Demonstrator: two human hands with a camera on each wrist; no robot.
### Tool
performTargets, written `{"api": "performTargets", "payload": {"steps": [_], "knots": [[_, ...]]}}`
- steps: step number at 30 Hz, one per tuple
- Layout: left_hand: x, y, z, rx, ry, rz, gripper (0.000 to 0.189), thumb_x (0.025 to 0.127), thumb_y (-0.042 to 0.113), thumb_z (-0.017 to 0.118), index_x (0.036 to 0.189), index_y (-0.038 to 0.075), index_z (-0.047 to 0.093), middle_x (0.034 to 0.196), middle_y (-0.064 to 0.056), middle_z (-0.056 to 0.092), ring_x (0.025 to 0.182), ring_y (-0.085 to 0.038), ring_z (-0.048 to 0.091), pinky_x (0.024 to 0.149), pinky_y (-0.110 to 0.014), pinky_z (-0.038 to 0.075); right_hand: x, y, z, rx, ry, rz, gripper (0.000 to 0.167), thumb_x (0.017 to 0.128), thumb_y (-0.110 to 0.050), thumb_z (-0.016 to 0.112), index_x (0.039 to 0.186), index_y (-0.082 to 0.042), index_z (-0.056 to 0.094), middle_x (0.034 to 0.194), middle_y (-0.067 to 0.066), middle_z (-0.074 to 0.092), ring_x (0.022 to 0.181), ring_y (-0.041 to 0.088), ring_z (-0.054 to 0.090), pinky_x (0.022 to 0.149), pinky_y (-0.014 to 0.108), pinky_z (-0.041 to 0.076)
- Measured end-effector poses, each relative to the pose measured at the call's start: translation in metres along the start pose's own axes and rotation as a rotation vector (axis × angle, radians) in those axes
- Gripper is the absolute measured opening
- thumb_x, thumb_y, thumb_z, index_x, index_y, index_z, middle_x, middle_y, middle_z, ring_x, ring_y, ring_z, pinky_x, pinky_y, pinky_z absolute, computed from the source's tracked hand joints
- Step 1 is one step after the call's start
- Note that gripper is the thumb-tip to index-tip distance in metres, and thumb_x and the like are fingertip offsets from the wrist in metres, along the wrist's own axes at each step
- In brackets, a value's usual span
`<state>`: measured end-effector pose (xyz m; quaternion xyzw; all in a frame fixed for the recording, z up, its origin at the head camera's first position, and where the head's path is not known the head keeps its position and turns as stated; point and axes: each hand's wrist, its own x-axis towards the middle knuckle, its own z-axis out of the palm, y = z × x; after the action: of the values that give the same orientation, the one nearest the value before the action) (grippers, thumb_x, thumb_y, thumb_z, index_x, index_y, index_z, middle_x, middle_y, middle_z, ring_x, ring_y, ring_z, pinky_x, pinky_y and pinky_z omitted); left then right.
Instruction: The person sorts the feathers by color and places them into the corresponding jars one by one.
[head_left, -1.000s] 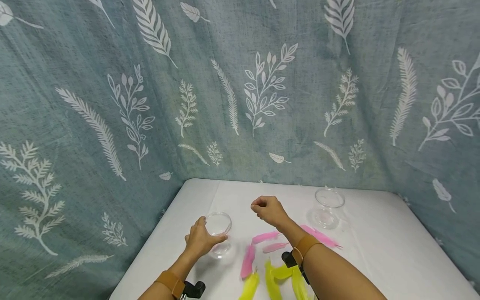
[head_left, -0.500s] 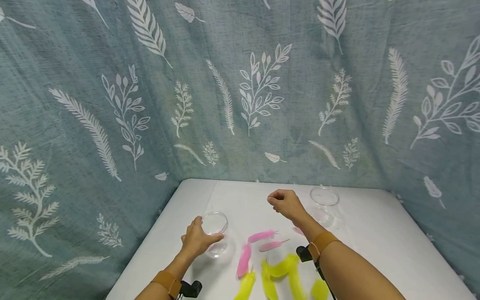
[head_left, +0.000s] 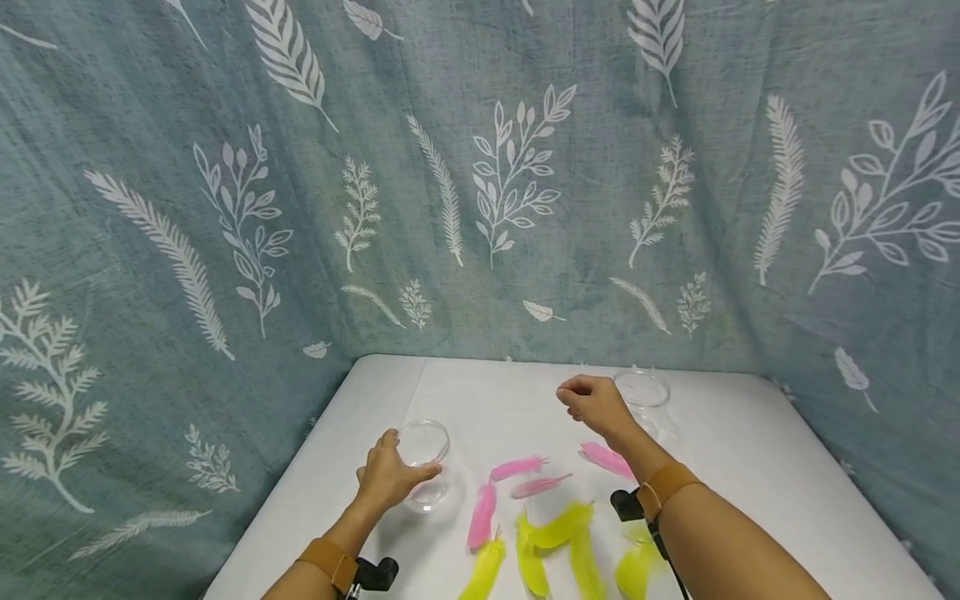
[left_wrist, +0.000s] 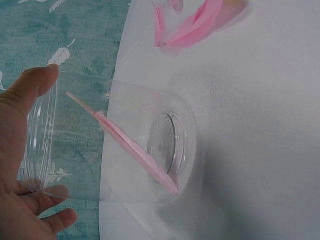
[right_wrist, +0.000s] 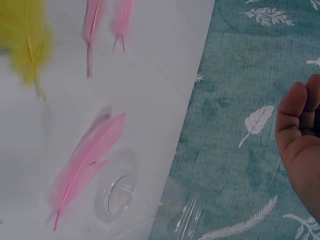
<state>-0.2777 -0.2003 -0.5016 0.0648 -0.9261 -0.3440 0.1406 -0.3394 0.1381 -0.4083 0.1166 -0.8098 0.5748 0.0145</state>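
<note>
My left hand (head_left: 387, 473) grips a clear jar (head_left: 423, 433) around its rim at the left of the table. Inside the jar leans a pink feather (left_wrist: 135, 148), seen through the wall in the left wrist view. My right hand (head_left: 597, 406) hovers above the table with its fingers curled; nothing shows between them. Behind the right wrist stands a second clear jar (head_left: 651, 398), partly covered by the arm. Nearest to that jar lies a pink feather (right_wrist: 85, 167).
On the white table (head_left: 720, 467) lie several more feathers. Pink feathers (head_left: 517, 468) rest in the middle, and yellow feathers (head_left: 581, 554) are nearer the front. A patterned teal cloth (head_left: 450, 208) hangs behind and beside the table.
My right hand has moved to the right, toward the second jar, uncovering some feathers. My left hand keeps its grip on the first jar. The head view has shifted slightly.
</note>
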Motion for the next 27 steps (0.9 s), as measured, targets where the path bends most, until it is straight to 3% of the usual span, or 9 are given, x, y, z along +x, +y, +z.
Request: {"api": "performTargets", "payload": {"steps": [13, 21, 27], "knots": [[-0.001, 0.002, 0.0, -0.002, 0.003, 0.009, 0.104, 0.063, 0.049, 0.088, 0.135, -0.009, 0.041, 0.128, -0.028, 0.051, 0.11, -0.042, 0.052, 0.082, -0.062, 0.033, -0.009, 0.017, -0.038, -0.035, 0.05, 0.057, 0.023, 0.096, -0.014, 0.06, 0.107, 0.006, 0.064, 0.09, 0.011, 0.061, 0.078, 0.024, 0.058, 0.076, 0.039, 0.052], [-0.001, 0.0, 0.0, -0.012, 0.007, 0.005, 0.105, 0.062, 0.049, 0.088, 0.136, -0.008, 0.04, 0.129, -0.028, 0.051, 0.111, -0.042, 0.051, 0.082, -0.06, 0.032, -0.014, 0.03, -0.062, -0.072, 0.104, 0.08, 0.027, 0.096, -0.017, 0.061, 0.11, 0.007, 0.063, 0.089, 0.01, 0.062, 0.075, 0.022, 0.057, 0.068, 0.03, 0.052], [-0.002, 0.001, 0.001, -0.016, 0.001, 0.007, 0.106, 0.062, 0.05, 0.088, 0.137, -0.008, 0.04, 0.129, -0.028, 0.05, 0.112, -0.042, 0.051, 0.083, -0.061, 0.032, -0.022, 0.044, -0.078, -0.118, 0.127, 0.119, 0.031, 0.097, -0.021, 0.061, 0.111, 0.006, 0.063, 0.093, 0.01, 0.063, 0.078, 0.024, 0.059, 0.071, 0.035, 0.052]]}}
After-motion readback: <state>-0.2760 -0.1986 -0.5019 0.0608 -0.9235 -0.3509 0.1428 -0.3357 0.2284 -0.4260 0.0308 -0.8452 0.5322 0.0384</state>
